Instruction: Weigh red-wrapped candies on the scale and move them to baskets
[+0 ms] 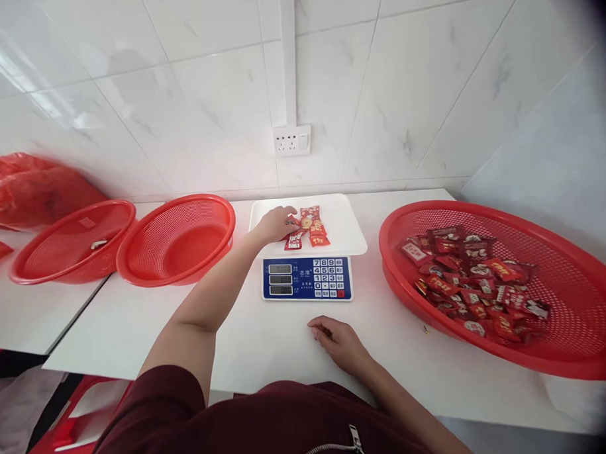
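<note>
Head view: your left hand touches crinkly red sweets, can't tell if gripping; right hand loosely half-open over smooth worktop.

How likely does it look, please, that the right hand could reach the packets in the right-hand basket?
Probably yes: the right hand lies near the basket, whose open top leaves the packets uncovered; only its near wall seems to stand between.
</note>
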The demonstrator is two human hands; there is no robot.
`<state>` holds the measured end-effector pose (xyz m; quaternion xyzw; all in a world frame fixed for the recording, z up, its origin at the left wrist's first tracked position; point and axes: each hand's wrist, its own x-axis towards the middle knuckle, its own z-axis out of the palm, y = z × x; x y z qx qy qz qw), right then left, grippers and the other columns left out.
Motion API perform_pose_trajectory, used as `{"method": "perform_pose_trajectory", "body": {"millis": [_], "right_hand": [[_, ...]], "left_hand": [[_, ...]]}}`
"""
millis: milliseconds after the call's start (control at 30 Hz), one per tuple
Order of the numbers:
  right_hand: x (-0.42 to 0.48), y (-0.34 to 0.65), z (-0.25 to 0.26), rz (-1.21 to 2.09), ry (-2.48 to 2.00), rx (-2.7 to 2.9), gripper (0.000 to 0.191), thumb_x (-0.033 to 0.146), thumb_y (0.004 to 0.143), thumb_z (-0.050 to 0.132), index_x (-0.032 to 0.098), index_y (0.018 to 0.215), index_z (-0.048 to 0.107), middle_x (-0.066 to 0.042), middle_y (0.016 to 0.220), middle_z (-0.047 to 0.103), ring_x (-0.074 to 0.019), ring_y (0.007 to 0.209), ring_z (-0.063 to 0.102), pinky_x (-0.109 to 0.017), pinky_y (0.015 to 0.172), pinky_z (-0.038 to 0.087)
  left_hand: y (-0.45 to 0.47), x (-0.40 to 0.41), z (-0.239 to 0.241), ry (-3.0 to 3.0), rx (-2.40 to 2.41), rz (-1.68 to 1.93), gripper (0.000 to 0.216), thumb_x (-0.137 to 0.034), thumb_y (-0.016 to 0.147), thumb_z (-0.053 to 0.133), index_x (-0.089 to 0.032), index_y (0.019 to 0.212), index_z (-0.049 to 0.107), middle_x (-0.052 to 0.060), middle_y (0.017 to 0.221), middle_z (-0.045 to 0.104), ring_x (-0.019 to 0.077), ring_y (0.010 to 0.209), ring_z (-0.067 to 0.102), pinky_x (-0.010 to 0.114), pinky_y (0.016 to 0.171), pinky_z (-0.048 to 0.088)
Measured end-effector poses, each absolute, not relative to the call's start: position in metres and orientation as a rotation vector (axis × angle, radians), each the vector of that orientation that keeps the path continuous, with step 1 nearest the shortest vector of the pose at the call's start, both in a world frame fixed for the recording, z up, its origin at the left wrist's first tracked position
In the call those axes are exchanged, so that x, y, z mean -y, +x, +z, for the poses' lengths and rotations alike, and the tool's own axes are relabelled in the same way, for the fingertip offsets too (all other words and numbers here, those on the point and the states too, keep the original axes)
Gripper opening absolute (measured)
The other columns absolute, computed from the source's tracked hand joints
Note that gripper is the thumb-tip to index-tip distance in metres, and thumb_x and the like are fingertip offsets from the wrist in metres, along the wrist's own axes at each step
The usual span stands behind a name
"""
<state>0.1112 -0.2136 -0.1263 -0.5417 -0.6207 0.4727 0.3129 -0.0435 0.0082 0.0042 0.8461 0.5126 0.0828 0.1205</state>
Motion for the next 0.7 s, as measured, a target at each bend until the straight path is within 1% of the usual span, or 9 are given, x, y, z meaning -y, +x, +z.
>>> {"method": "perform_pose_trajectory", "body": {"millis": [67, 167, 233, 300, 400, 500, 600, 667, 700], "right_hand": [[0.213, 0.111, -0.129, 1.25, -1.425, 1.621, 0.024, 0.039, 0.081, 0.048, 0.024, 0.089, 0.064, 0.0, 0.069, 0.062, -0.0187, 0.063, 0.057, -0.031, 0.059, 0.045], [0.213, 0.112, -0.132, 1.272, -1.417, 1.607, 0.021, 0.04, 0.081, 0.048, 0.027, 0.088, 0.064, 0.0, 0.07, 0.062, -0.0197, 0.063, 0.058, -0.033, 0.058, 0.046], [0.212, 0.112, -0.133, 1.284, -1.41, 1.603, 0.02, 0.041, 0.081, 0.048, 0.029, 0.087, 0.063, 0.0, 0.071, 0.062, -0.0209, 0.065, 0.058, -0.035, 0.059, 0.046], [0.212, 0.112, -0.133, 1.282, -1.406, 1.606, 0.018, 0.041, 0.081, 0.048, 0.031, 0.086, 0.062, 0.001, 0.072, 0.063, -0.0222, 0.068, 0.059, -0.036, 0.062, 0.047], [0.212, 0.112, -0.132, 1.276, -1.41, 1.609, 0.016, 0.041, 0.081, 0.048, 0.033, 0.085, 0.062, 0.0, 0.074, 0.063, -0.0234, 0.071, 0.061, -0.038, 0.065, 0.048], [0.212, 0.112, -0.131, 1.268, -1.407, 1.616, 0.015, 0.041, 0.081, 0.049, 0.035, 0.085, 0.062, 0.001, 0.074, 0.064, -0.0239, 0.072, 0.061, -0.039, 0.067, 0.048], [0.211, 0.113, -0.13, 1.255, -1.392, 1.634, 0.014, 0.041, 0.08, 0.049, 0.036, 0.083, 0.061, 0.001, 0.075, 0.064, -0.0239, 0.072, 0.061, -0.039, 0.067, 0.049], [0.21, 0.113, -0.129, 1.247, -1.397, 1.649, 0.013, 0.041, 0.08, 0.049, 0.037, 0.082, 0.061, 0.002, 0.074, 0.065, -0.0242, 0.071, 0.062, -0.04, 0.067, 0.049], [0.21, 0.113, -0.129, 1.244, -1.403, 1.656, 0.013, 0.041, 0.079, 0.05, 0.037, 0.081, 0.061, 0.002, 0.074, 0.065, -0.0244, 0.071, 0.062, -0.04, 0.066, 0.049]], "left_hand": [[-0.043, -0.009, 0.003, 2.448, -1.488, 0.253, 0.046, -0.039, 0.077, 0.056, -0.021, 0.119, 0.053, 0.01, 0.111, 0.058, 0.0236, 0.095, 0.057, 0.033, 0.081, 0.045], [-0.042, -0.009, 0.001, 2.419, -1.477, 0.296, 0.043, -0.039, 0.075, 0.06, -0.019, 0.113, 0.056, 0.011, 0.105, 0.06, 0.026, 0.098, 0.056, 0.034, 0.081, 0.045], [-0.04, -0.008, -0.001, 2.394, -1.486, 0.356, 0.041, -0.034, 0.074, 0.061, -0.019, 0.112, 0.056, 0.01, 0.104, 0.06, 0.025, 0.096, 0.057, 0.034, 0.08, 0.045], [-0.037, -0.006, -0.001, 2.371, -1.502, 0.432, 0.044, -0.026, 0.073, 0.061, -0.019, 0.116, 0.052, 0.01, 0.108, 0.058, 0.0225, 0.094, 0.057, 0.032, 0.08, 0.045], [-0.038, -0.003, 0.005, 2.331, -1.493, 0.626, 0.045, -0.018, 0.074, 0.06, -0.02, 0.118, 0.049, 0.008, 0.11, 0.057, 0.0197, 0.094, 0.057, 0.03, 0.081, 0.046], [-0.058, -0.001, 0.017, 2.244, -1.486, 0.932, 0.044, -0.019, 0.074, 0.061, -0.022, 0.117, 0.051, 0.006, 0.104, 0.06, 0.0191, 0.09, 0.058, 0.031, 0.08, 0.046], [-0.102, 0.0, 0.029, 2.17, -1.679, 1.164, 0.049, -0.022, 0.077, 0.06, -0.024, 0.125, 0.046, 0.006, 0.102, 0.06, 0.0202, 0.091, 0.057, 0.033, 0.082, 0.045], [-0.138, 0.002, 0.033, 2.164, -1.881, 1.172, 0.048, -0.024, 0.08, 0.057, -0.022, 0.126, 0.045, 0.007, 0.109, 0.057, 0.0221, 0.097, 0.055, 0.036, 0.086, 0.044], [-0.154, 0.004, 0.034, 2.167, -1.974, 1.093, 0.045, -0.027, 0.083, 0.055, -0.02, 0.126, 0.046, 0.009, 0.112, 0.055, 0.024, 0.1, 0.053, 0.039, 0.087, 0.044]]}}
